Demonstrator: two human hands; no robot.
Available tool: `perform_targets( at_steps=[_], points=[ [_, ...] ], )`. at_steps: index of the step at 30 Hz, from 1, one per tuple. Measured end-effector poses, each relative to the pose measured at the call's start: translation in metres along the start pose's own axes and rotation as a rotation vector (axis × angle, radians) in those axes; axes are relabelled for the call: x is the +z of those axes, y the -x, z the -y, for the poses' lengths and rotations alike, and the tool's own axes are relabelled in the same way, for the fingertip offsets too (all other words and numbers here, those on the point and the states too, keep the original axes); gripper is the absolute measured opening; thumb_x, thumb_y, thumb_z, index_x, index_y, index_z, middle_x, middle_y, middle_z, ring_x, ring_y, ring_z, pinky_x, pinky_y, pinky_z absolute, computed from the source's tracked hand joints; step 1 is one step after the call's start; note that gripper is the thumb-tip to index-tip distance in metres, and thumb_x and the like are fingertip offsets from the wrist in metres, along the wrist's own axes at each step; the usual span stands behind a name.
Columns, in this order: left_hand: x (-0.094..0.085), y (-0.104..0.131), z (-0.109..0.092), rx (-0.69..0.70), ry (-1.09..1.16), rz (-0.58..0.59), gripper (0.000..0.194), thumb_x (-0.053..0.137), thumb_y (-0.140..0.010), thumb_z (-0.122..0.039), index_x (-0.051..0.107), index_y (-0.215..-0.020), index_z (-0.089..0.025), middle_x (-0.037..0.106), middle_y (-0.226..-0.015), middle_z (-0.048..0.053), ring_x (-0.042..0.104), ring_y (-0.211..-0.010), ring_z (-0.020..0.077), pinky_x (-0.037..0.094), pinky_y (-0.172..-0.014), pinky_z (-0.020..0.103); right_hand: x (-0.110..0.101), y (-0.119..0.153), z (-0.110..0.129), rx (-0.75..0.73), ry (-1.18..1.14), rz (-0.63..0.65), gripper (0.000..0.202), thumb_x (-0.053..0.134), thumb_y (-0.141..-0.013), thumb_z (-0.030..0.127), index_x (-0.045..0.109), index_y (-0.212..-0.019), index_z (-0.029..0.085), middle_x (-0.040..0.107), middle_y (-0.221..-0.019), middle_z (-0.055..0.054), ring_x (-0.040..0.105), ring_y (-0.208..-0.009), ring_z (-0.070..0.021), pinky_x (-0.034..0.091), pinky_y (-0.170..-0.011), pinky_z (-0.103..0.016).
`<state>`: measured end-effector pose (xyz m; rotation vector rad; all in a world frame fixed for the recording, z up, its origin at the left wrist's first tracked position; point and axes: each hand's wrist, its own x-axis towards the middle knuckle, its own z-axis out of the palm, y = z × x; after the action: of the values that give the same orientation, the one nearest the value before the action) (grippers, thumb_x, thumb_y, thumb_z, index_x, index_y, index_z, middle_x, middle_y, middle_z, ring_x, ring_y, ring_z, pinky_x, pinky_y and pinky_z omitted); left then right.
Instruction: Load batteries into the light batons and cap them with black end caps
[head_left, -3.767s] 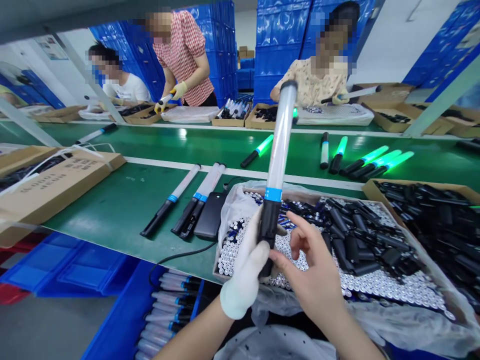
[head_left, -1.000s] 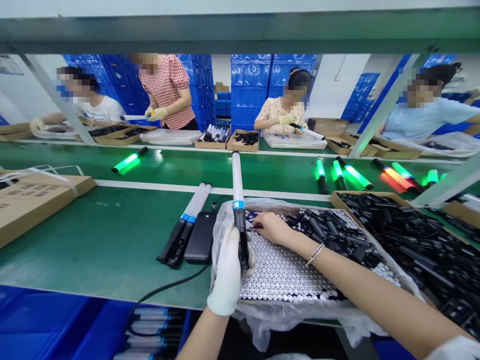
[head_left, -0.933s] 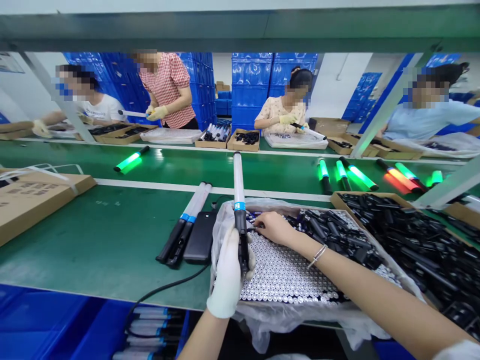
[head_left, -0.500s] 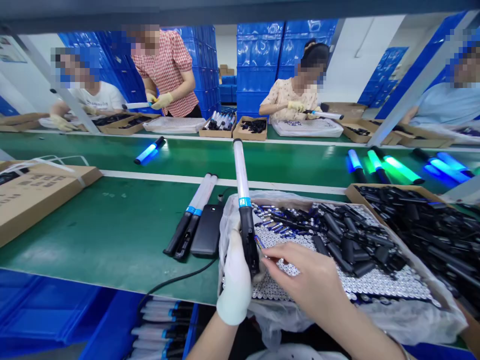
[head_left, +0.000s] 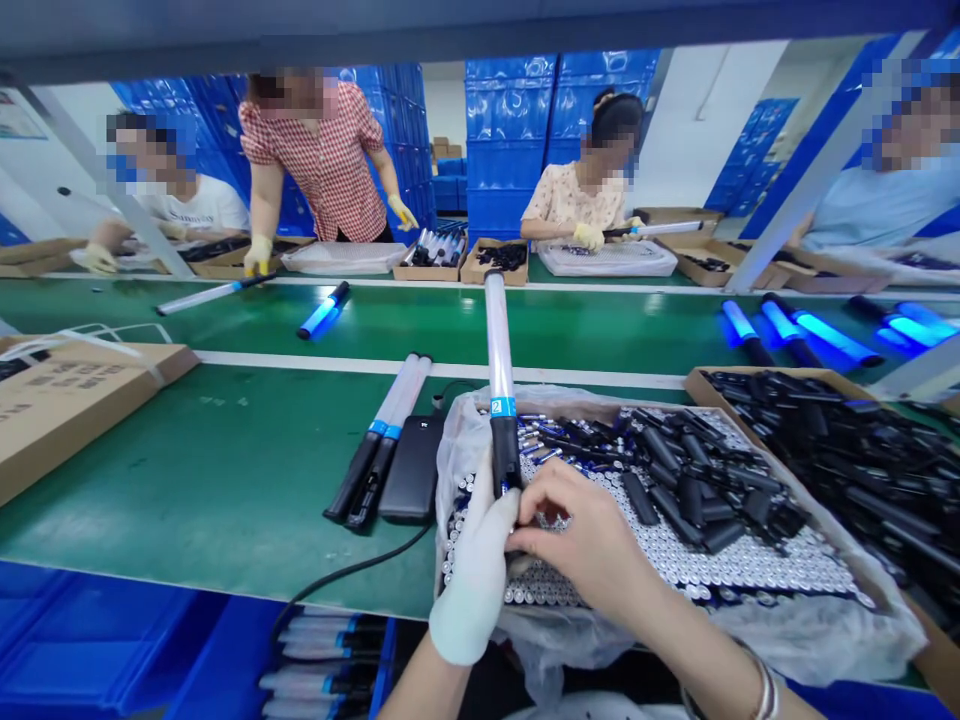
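White cotton covers our left hand (head_left: 474, 575), whose fingers are wrapped around the black handle of a light baton (head_left: 501, 390); the baton stands nearly upright, its translucent tube unlit and pointing away from us, a blue band marking the joint between tube and handle. Our bare right hand (head_left: 581, 540) meets the base of the handle with its fingers pinched close against it; we cannot tell whether they hold a small part there. Both hands work directly above a cardboard box (head_left: 701, 385) lined with clear plastic, filled with upright batteries (head_left: 750, 565) and a heap of black caps (head_left: 697, 470). Just left of the box, on the green surface (head_left: 225, 450), lie a black power bank (head_left: 411, 470) and two unlit batons (head_left: 382, 435) side by side. A second box of black parts (head_left: 862, 450) sits to the right. Farther off, on the conveyor, several batons glow blue (head_left: 795, 332). Across the line, other people in yellow gloves handle batons of their own.
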<state>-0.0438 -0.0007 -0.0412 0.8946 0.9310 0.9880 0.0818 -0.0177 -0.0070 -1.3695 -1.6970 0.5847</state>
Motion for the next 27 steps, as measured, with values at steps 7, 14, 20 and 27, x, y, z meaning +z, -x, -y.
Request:
perform_targets(
  at_steps=[7, 14, 20, 27],
  points=[
    [0.007, 0.004, -0.011, -0.037, 0.078, 0.139, 0.081, 0.050, -0.092, -0.036, 0.001, -0.156, -0.036, 0.052, -0.066, -0.005, 0.044, -0.048, 0.0054, 0.035, -0.045, 0.014, -0.037, -0.052, -0.041, 0.134, 0.255, 0.221, 0.017, 0.057, -0.090, 0.021, 0.072, -0.097, 0.020, 0.073, -0.093, -0.003, 0.067, -0.085, -0.0149, 0.053, -0.081, -0.027],
    [0.006, 0.003, -0.005, -0.043, -0.089, 0.123, 0.073, 0.043, -0.095, -0.038, 0.004, -0.157, -0.035, 0.056, -0.069, -0.003, 0.048, -0.048, 0.0063, 0.039, -0.044, 0.016, -0.005, -0.092, -0.079, 0.092, 0.480, 0.371, 0.014, 0.061, -0.083, 0.014, 0.075, -0.084, 0.018, 0.074, -0.094, -0.009, 0.069, -0.091, -0.0246, 0.051, -0.085, -0.034],
    [0.008, 0.005, -0.011, -0.023, -0.129, 0.094, 0.071, 0.043, -0.095, -0.040, 0.008, -0.157, -0.034, 0.054, -0.064, -0.004, 0.044, -0.044, 0.0059, 0.034, -0.039, 0.014, 0.000, -0.095, -0.089, 0.082, 0.451, 0.397, 0.017, 0.061, -0.079, 0.008, 0.073, -0.088, 0.016, 0.073, -0.089, -0.006, 0.068, -0.085, -0.0194, 0.049, -0.078, -0.028],
    [0.004, 0.002, -0.008, 0.068, -0.045, 0.000, 0.077, 0.052, -0.090, -0.050, 0.015, -0.156, -0.033, 0.054, -0.063, -0.003, 0.044, -0.044, 0.0072, 0.034, -0.039, 0.015, -0.002, -0.093, -0.091, 0.124, 0.363, 0.357, 0.018, 0.064, -0.078, 0.010, 0.075, -0.090, 0.017, 0.074, -0.084, -0.002, 0.067, -0.075, -0.0143, 0.049, -0.074, -0.024]
  ],
)
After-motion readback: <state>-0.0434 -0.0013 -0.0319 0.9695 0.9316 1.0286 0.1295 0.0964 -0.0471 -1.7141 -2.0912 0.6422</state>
